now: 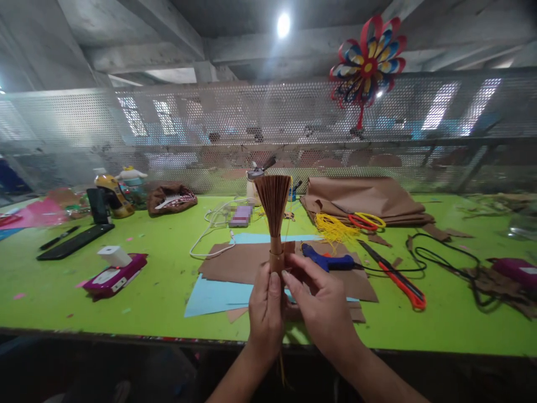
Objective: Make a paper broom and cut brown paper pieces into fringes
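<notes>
Upright before me is a pleated brown paper fan (274, 204), spread at the top and narrow at its wrapped handle. My left hand (267, 305) is closed round the lower handle. The thumb and fingers of my right hand (321, 296) pinch the handle's right side, near the paper band. Yellow string hangs below the hands. Under and behind them lie brown paper sheets (235, 263) and light blue paper (210, 296). A blue glue gun (329, 258) rests just past my right hand. The lowest part of the handle is hidden by my fingers.
On the green table (163, 302), a red utility knife (396, 277), scissors (367, 221), yellow string (333, 228) and folded brown paper (364, 198) lie right. Left are a purple power strip (115, 277) and black phone (75, 242). A perforated metal screen (268, 123) stands behind.
</notes>
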Demonstrator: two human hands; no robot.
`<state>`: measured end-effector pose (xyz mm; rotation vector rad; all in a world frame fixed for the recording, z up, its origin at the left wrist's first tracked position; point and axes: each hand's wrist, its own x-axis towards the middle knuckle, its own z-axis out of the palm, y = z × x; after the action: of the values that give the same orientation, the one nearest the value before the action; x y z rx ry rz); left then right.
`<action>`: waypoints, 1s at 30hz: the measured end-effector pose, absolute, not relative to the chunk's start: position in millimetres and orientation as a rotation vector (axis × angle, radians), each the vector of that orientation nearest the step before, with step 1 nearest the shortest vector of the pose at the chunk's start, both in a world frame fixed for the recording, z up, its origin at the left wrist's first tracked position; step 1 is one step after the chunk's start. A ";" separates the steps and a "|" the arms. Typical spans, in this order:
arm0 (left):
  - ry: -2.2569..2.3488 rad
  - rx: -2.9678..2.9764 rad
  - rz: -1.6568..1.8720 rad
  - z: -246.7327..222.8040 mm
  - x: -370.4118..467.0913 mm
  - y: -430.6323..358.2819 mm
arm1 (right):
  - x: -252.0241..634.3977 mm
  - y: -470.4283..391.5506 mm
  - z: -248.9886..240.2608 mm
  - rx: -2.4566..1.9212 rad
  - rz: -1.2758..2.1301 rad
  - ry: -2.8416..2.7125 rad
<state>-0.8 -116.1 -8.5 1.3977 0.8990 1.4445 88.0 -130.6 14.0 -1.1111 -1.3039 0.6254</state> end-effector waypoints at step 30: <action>0.830 1.082 1.242 4.2 1.9 -123.9 | 111.3 -142.9 39.4 -1.166 -0.079 -1.485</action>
<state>1.9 -123.9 4.2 1.0818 0.8295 1.2416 111.3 -142.9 39.4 -1.1664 -1.4855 -0.0786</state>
